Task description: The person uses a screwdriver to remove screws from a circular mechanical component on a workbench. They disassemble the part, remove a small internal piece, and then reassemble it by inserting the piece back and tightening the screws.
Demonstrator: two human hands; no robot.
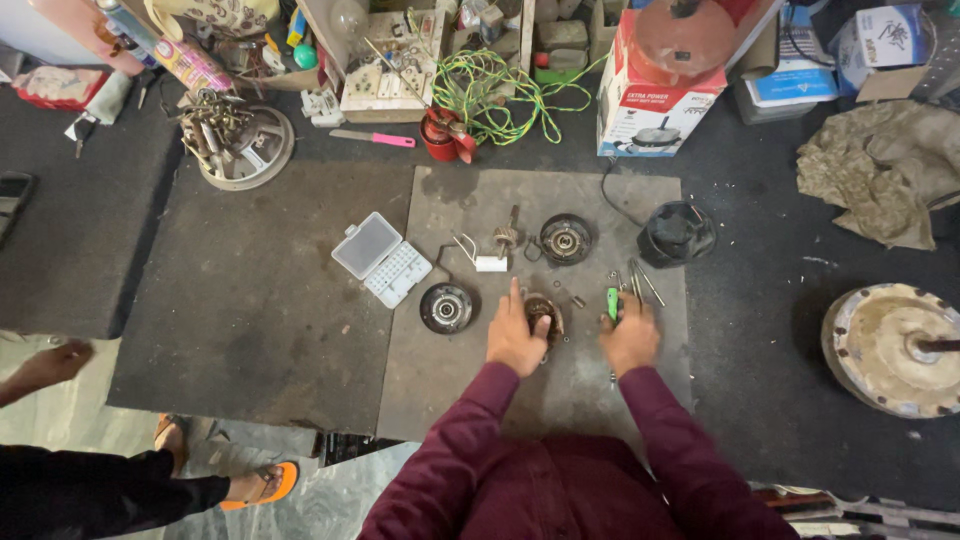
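Note:
My left hand (515, 335) rests on a small round motor part with copper windings (545, 312) on a grey board (560, 400), fingers curled against it. My right hand (630, 338) grips a green-handled screwdriver (612, 302) just right of that part. A round black end cover (446, 307) lies left of my left hand. Farther back sit a rotor with its shaft (506, 238), a second round end cover (565, 239) and a small white block (490, 264). Loose screws and thin metal rods (640, 283) lie beyond my right hand.
An open clear bit case (381, 259) lies left of the board and a black housing (677, 234) at back right. Boxes, green-yellow wire (490, 90), a red cup (440, 135) and a pink knife (375, 138) crowd the back. A large fan motor (895, 345) sits right. Another person's foot in an orange sandal (265, 485) is lower left.

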